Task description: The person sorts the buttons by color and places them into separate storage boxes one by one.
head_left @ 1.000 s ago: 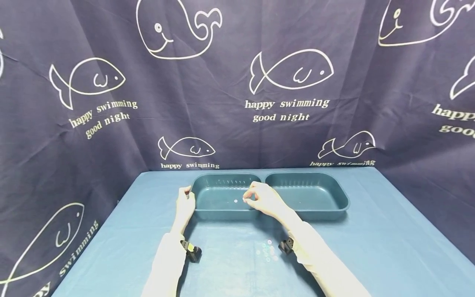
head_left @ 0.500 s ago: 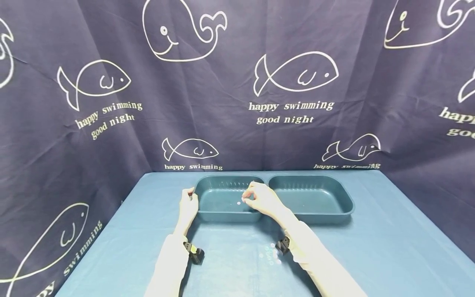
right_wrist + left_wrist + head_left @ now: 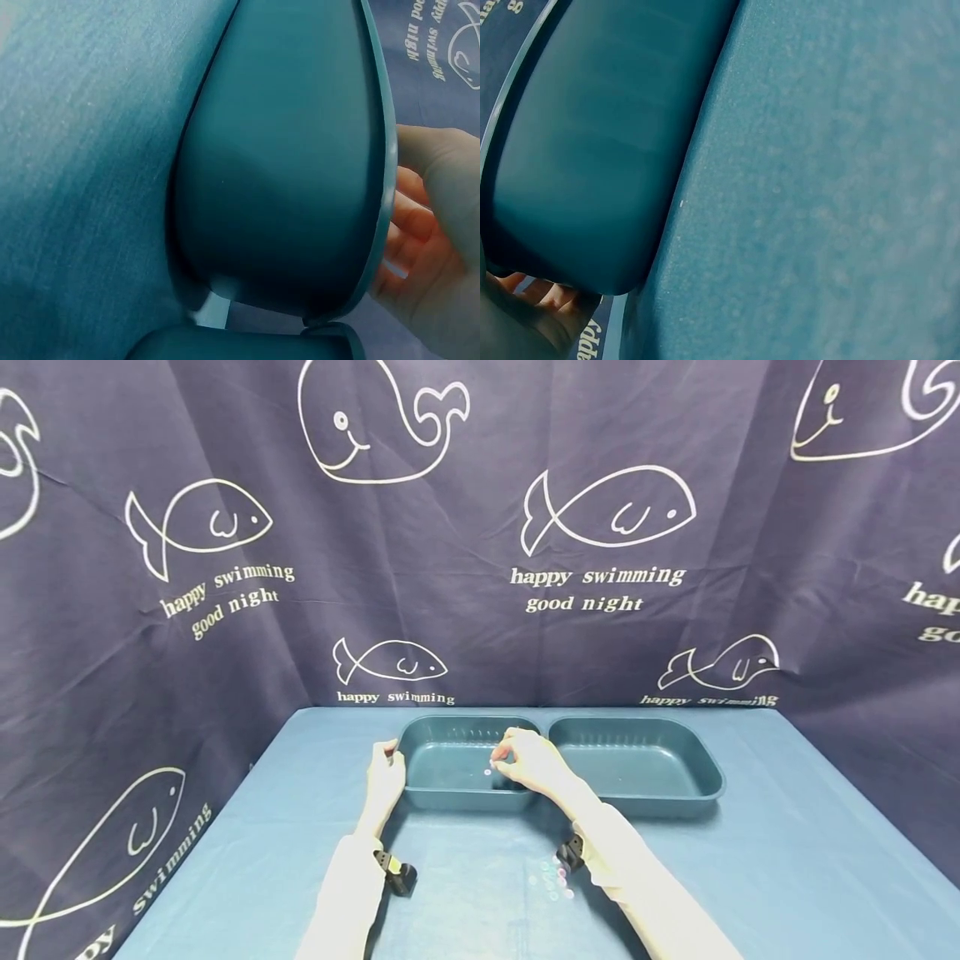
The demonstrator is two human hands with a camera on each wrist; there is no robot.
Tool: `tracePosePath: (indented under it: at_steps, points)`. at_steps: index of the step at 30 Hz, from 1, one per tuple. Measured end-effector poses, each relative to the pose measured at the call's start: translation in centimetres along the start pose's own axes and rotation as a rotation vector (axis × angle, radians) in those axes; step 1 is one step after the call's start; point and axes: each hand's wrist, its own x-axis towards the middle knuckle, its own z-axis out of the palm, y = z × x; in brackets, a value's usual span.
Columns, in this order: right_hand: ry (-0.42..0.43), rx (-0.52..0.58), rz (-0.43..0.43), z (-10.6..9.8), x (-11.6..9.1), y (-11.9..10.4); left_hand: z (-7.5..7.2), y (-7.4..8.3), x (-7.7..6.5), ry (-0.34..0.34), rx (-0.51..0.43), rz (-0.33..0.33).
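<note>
In the head view my left hand (image 3: 386, 781) holds the left end of the left dark teal tray (image 3: 468, 798); the left wrist view shows its fingers (image 3: 555, 298) curled against the end wall. My right hand (image 3: 534, 762) is over the right part of this tray, thumb and index finger pinched together on a tiny pale bead (image 3: 492, 764). Just left of those fingertips, a small whitish ring-shaped bead (image 3: 487, 772) shows against the tray floor. From the right wrist view, the tray's front wall (image 3: 277, 165) hides the fingertips.
A matching tray (image 3: 637, 788) stands close on the right. Several small translucent and pinkish beads (image 3: 561, 882) lie on the blue tabletop (image 3: 472, 893) near the right wrist's camera (image 3: 572, 853). A dark printed curtain (image 3: 480, 527) hangs behind the table.
The head view has shifted, so the scene sits slightly farther right. Relative to the tray, my right hand has moved a little left, closer to the ring-shaped bead. The left hand keeps its hold.
</note>
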Motion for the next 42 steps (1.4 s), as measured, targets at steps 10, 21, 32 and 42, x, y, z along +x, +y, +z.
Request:
tracePosePath:
  at_steps: [10, 21, 32, 42]
  points:
    - [-0.006, -0.032, 0.049, 0.6, 0.5, 0.6, 0.1, 0.1, -0.1, 0.009, 0.002, 0.001]
    - [-0.033, -0.048, 0.09, 1.1, 0.8, 1.2, 0.0, 0.0, -0.1, 0.015, -0.004, 0.027]
    - [-0.025, -0.076, 0.1, 1.6, 1.0, 1.6, 0.1, -0.2, 0.0, 0.022, -0.005, 0.026]
    - [-0.034, -0.075, 0.109, 1.8, 1.0, 1.9, 0.1, -0.2, 0.0, 0.014, -0.002, 0.017]
